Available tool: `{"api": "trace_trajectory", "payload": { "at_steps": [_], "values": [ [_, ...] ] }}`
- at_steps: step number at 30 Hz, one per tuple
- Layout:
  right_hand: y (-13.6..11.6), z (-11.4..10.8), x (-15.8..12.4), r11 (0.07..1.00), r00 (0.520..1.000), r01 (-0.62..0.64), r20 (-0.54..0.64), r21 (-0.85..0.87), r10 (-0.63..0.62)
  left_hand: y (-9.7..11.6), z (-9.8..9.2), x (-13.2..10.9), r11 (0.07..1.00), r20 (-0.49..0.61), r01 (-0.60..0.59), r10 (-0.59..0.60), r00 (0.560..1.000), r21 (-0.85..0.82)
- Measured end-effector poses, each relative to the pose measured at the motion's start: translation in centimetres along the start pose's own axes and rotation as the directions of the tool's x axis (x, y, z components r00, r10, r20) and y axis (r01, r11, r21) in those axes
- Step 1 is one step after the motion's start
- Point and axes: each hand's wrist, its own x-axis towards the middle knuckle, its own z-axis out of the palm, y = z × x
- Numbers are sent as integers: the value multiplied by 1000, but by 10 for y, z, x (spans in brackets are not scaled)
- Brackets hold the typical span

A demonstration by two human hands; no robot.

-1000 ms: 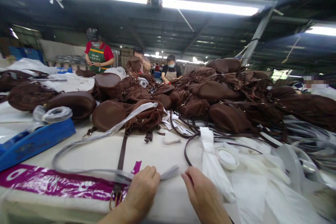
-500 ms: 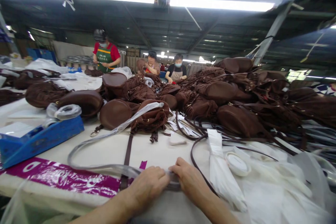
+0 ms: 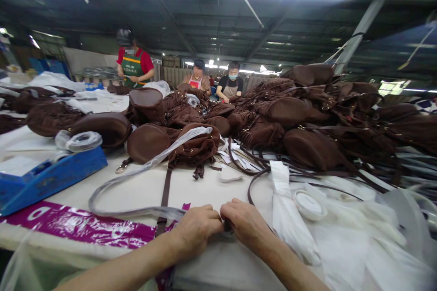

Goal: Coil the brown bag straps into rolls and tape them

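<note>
Currently gripping the clear plastic sleeve (image 3: 143, 211) in the left hand (image 3: 200, 227), curling the fingers around it. Holding the right hand (image 3: 244, 220) just beside, bending its fingers and pinching a small dark piece (image 3: 227, 225) (mostly hidden, so not telling what exactly). Seeing the sleeve trailing leftward from the left hand, looping across the pale table (image 3: 194, 188) and resting with its far end over a brown bag (image 3: 200, 145). Noting a flat brown strap (image 3: 166, 186) coming down from about that bag and passing beneath the sleeve. Also noting a thin dark strap (image 3: 249, 191) curving down behind the right hand. Spotting crumpled white wrapping (image 3: 282, 200) and a white round roll (image 3: 309, 204) lying to the right. Marking a blue holder (image 3: 58, 173) on the left, carrying clear coils (image 3: 84, 142), plus a shiny purple strip (image 3: 95, 227) running along the near edge. Seeing a heap of brown bags (image 3: 287, 109) spreading across middle and right. Tagging one person in a green apron (image 3: 133, 66) standing behind at left, and two other people (image 3: 231, 84) working beyond the heap.
</note>
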Motion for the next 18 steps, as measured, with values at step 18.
{"api": "trace_trajectory", "payload": {
  "at_steps": [18],
  "values": [
    [-13,-8,-8,780,826,-562,139,275,546,8,6,1,990,10,-10,9,1000,142]
  ]
}}
